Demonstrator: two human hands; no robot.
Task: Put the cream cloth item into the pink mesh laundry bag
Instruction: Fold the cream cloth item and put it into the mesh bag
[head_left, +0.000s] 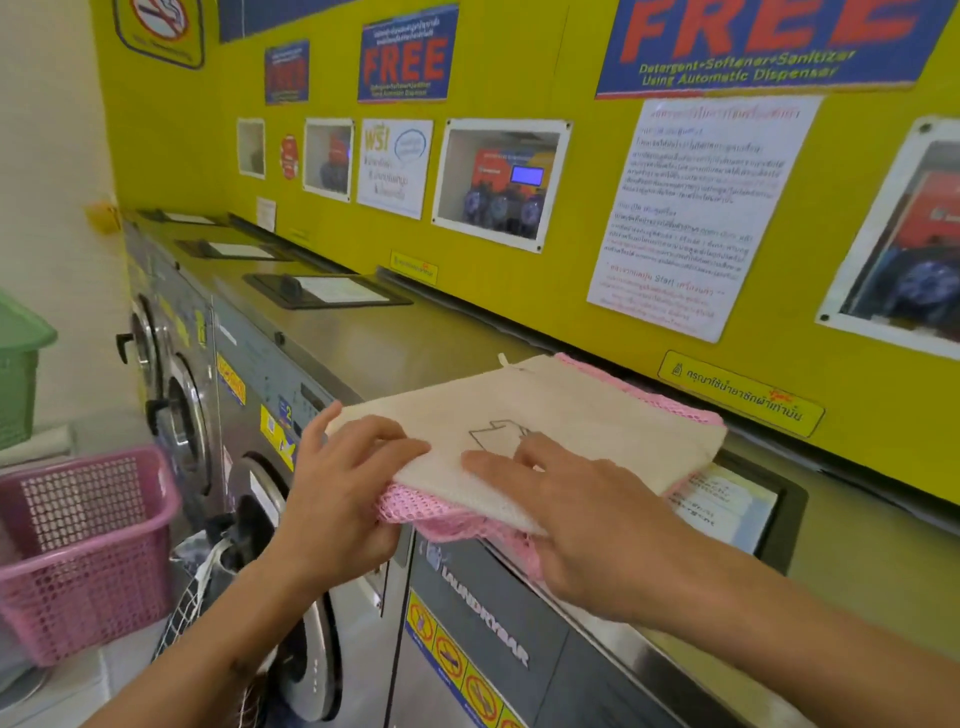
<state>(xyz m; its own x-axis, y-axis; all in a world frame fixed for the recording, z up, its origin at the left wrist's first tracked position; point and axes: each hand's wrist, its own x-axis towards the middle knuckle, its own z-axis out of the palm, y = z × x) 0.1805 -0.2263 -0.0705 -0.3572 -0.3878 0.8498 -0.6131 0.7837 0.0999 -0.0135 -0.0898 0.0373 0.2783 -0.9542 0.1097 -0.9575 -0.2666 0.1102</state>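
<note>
A folded cream cloth item (587, 410) with a line drawing on it lies on top of the pink mesh laundry bag (441, 512), on the steel top of a washing machine. Pink mesh shows under the cloth's near edge and along its far edge. My left hand (343, 478) grips the near left corner, fingers on the cream cloth and thumb under the pink mesh. My right hand (582, 514) lies flat on the cloth, fingers straight and pressing it down near the drawing.
The steel machine top (395, 343) runs along a yellow wall with posters. A dark detergent lid (322, 291) lies further left on it. A pink basket (88, 551) and a green basket (18, 364) stand at the left. Round washer doors (182, 410) face left below.
</note>
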